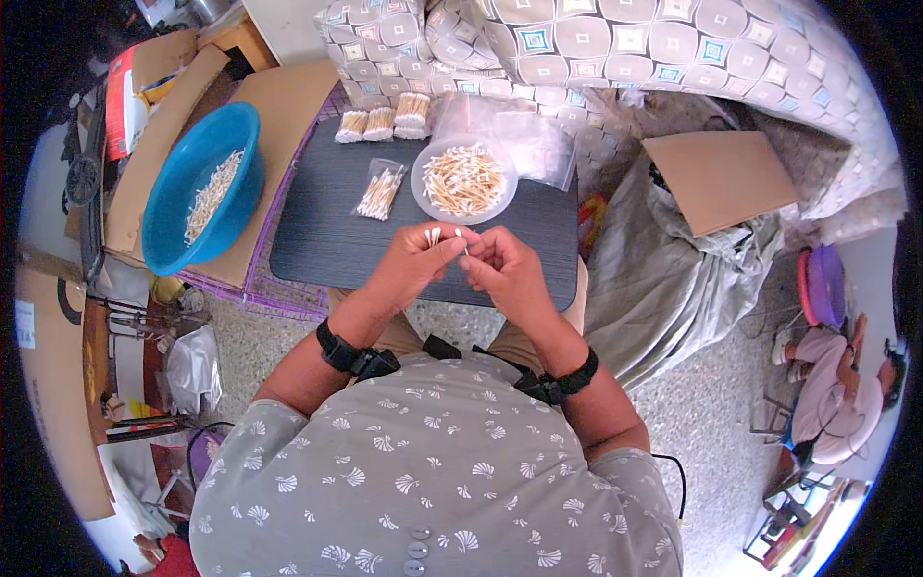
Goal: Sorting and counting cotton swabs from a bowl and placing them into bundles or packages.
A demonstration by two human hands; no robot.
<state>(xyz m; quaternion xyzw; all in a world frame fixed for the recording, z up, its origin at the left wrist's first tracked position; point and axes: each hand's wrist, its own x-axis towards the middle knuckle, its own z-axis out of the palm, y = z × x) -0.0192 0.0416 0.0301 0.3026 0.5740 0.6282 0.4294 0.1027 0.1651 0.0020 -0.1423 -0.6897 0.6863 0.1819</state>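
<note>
My left hand [411, 266] is closed around a few cotton swabs [433, 235], their white tips poking up above the fingers. Close beside it, my right hand [508, 271] is pinched at another cotton swab [461, 238] between the two hands. Just beyond my hands stands a translucent round bowl [417, 188] heaped with loose swabs. To its left lies a small clear bag of swabs [380, 189]. Several bundled packs of swabs [380, 122] sit at the far edge of the dark table [317, 226]. Clear plastic bags [538, 146] lie behind the bowl on the right.
A blue basin [252, 178] with more swabs rests on cardboard over a purple wire frame [252, 288] at left. A patterned covered seat [663, 48] borders the far side. Grey cloth [663, 269] and a cardboard sheet [721, 181] lie right. Another person [836, 389] sits far right.
</note>
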